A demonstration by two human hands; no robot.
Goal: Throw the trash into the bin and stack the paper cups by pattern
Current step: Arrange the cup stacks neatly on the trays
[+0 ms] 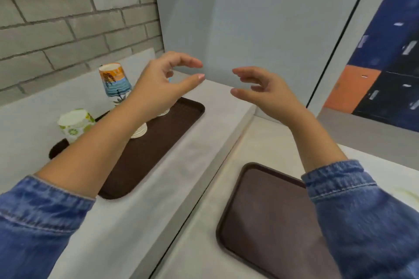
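Note:
On a dark brown tray (176,124) on the raised ledge stand upside-down paper cup stacks. An orange-and-blue patterned stack (114,80) rises behind my left wrist. A green-flower patterned stack (74,123) sits at the tray's left end. My left arm hides most of another stack, whose white rims (139,131) show beneath it. My left hand (163,84) hovers above the tray, fingers curled apart and holding nothing. My right hand (263,90) hangs in the air to its right, also open and holding nothing. No bin or trash is visible.
A second brown tray (267,217) lies bare on the lower counter at the front right. A grey brick wall backs the ledge on the left. A pale panel stands behind it, with a blue and orange picture (385,63) at the right.

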